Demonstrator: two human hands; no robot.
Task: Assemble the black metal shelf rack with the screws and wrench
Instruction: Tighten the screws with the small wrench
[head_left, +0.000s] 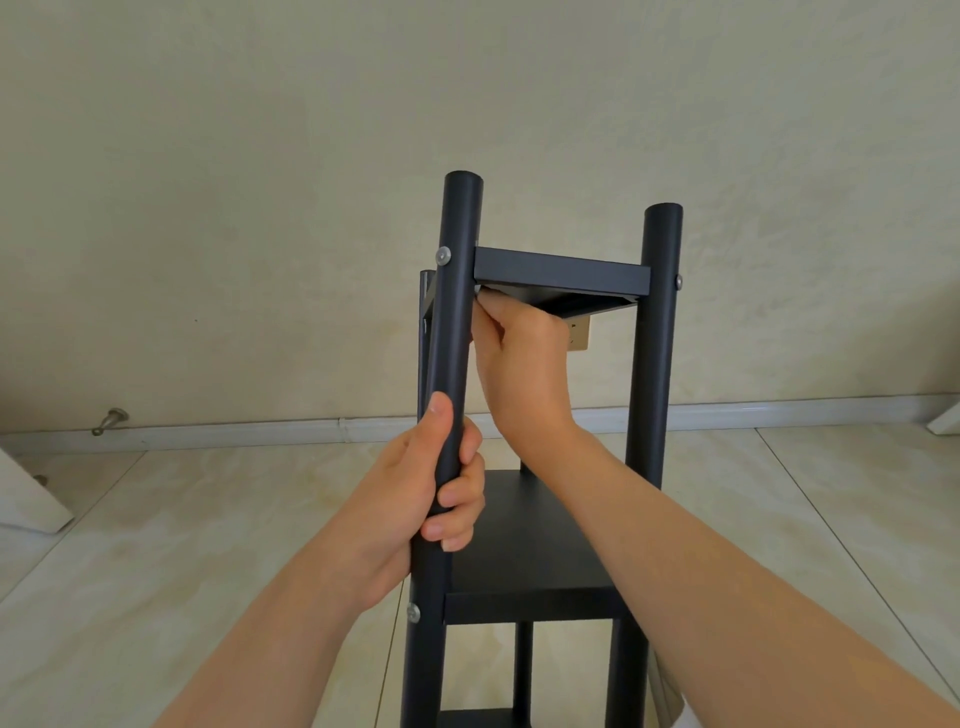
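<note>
Your left hand (436, 488) wraps its fingers round the front post (457, 312) of the black metal shelf rack (530, 545), which stands upright on the floor. Your right hand (519, 353) pinches the top shelf (561, 273) at its corner beside the screw (443, 255). You seem to be steadying that joint, and tightening it next calls for the wrench, which is out of sight.

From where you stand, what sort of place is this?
Probably a room in a home: a glossy tiled floor, a cream wall with a white skirting board, a wall socket behind the black shelf rack, and a metal door stop low on the wall.
</note>
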